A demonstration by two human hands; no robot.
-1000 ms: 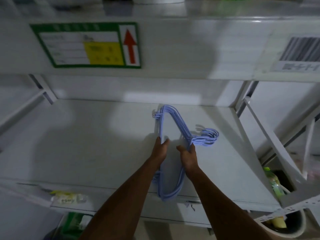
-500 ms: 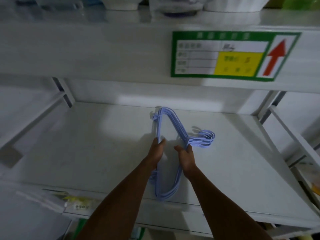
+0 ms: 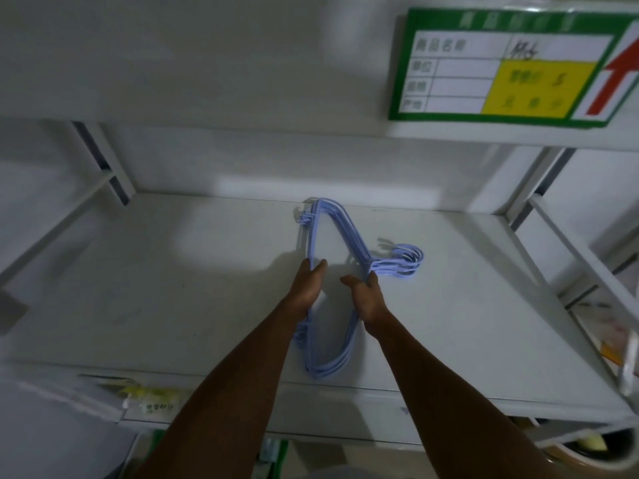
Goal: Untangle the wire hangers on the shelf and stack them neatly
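Observation:
A stack of several light blue wire hangers (image 3: 340, 233) lies flat on the white shelf (image 3: 173, 288), hooks (image 3: 403, 261) pointing right. My left hand (image 3: 308, 286) pinches the long straight bar of the stack on its left side. My right hand (image 3: 366, 295) grips the bundle at the neck, just below where the hooks branch off. One corner of the stack reaches the back of the shelf; the other nears the front edge.
A green-bordered label (image 3: 511, 67) with a yellow panel and red arrow hangs on the shelf edge above. White metal uprights (image 3: 103, 164) frame the bay. A small yellow tag (image 3: 152, 399) sits on the front lip. A bucket (image 3: 587, 451) stands lower right.
The view has shifted left and closer, so the label slid to the right. Both hands keep the same hold on the hanger stack, which stays flat on the shelf.

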